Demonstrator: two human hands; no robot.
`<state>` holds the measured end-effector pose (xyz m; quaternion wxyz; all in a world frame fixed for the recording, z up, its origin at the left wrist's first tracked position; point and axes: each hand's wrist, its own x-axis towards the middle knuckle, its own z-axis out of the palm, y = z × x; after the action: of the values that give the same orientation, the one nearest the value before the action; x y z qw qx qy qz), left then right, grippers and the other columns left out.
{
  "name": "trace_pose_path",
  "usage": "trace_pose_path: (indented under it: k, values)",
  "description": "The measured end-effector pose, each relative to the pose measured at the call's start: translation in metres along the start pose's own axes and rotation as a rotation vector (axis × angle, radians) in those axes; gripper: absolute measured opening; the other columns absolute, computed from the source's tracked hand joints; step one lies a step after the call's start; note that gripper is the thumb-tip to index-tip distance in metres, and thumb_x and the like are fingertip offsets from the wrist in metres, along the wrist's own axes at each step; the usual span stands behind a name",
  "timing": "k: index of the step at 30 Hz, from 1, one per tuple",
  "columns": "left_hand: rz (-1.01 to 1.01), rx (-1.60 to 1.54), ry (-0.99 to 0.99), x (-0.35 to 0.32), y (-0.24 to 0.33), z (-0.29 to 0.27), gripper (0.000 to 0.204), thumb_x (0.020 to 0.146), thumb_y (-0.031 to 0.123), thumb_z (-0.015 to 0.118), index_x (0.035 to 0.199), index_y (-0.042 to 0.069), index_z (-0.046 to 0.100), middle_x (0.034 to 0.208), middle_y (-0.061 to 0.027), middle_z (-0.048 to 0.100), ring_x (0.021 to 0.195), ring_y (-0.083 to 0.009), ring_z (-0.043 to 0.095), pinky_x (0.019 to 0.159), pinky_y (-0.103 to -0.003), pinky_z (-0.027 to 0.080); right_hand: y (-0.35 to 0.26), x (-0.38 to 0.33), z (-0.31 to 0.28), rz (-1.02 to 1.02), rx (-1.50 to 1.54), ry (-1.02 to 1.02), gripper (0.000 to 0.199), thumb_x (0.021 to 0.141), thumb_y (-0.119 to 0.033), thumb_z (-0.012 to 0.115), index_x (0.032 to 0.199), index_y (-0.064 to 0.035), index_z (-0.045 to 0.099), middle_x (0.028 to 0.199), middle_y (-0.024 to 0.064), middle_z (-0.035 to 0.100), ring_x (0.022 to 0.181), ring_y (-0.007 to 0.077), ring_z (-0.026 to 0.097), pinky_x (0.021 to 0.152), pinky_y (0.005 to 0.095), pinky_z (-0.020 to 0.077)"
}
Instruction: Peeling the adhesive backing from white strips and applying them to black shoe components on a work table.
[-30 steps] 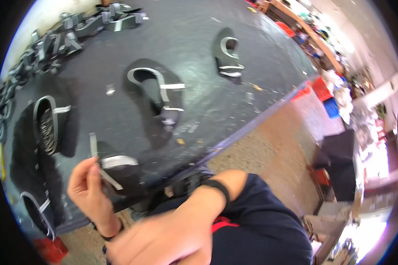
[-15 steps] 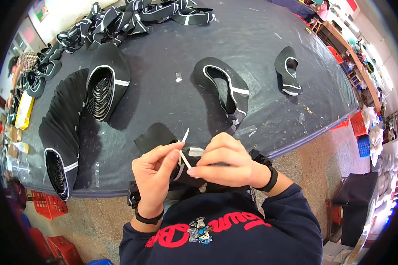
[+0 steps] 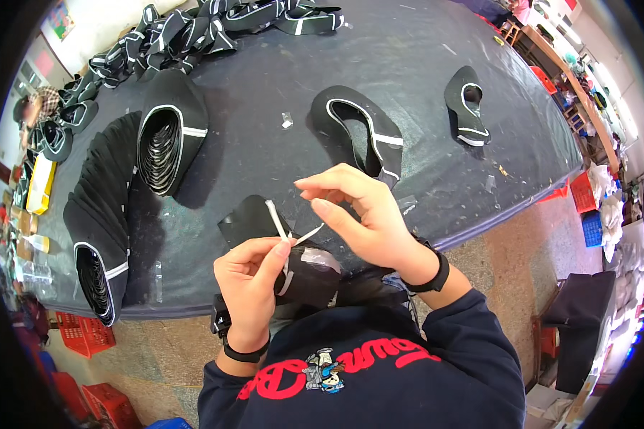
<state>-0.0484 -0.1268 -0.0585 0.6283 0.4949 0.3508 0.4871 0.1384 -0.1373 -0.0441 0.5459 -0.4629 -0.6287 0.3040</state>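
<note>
My left hand grips a black shoe-upper piece with a white edge at the near edge of the dark table. Its thumb and forefinger pinch a thin white strip that stands up from the piece. My right hand hovers just right of it, fingers spread, forefinger tip close to a second bit of white strip. Whether it holds that strip is unclear.
A long row of stacked black uppers curves along the left. Two single black uppers lie on the table's middle and right. A pile of black pieces sits at the far edge. Red crates stand on the floor, another person at far left.
The view swung from the table's right part to straight over my hands. My right hand came up from below and now spreads its fingers beside the white strip.
</note>
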Motion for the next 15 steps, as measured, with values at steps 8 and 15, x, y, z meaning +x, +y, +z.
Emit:
trace_pose_path:
  k: [8,15]
  values:
    - [0.072,-0.140,0.010,0.005,0.001,0.005,0.008,0.084,-0.002,0.063,0.090,-0.007,0.065,0.084,-0.0119,0.069,0.073,-0.0100,0.063,0.067,-0.019,0.047,0.005,-0.011,-0.007,0.152,0.199,-0.177,0.024,0.077,0.004,0.068,0.101,-0.0001,0.066,0.095,0.0065,0.060,0.081,0.0118,0.060,0.072,0.0240,0.0497]
    - [0.083,-0.055,0.078,0.013,0.000,0.009,0.007,0.084,-0.001,0.064,0.089,-0.006,0.065,0.077,-0.0053,0.066,0.067,-0.0048,0.058,0.060,-0.016,0.041,-0.017,-0.017,0.006,-0.244,-0.267,0.059,0.013,0.072,0.000,0.072,0.085,-0.0031,0.067,0.077,0.0082,0.061,0.067,0.0194,0.061,0.056,0.0282,0.0491]
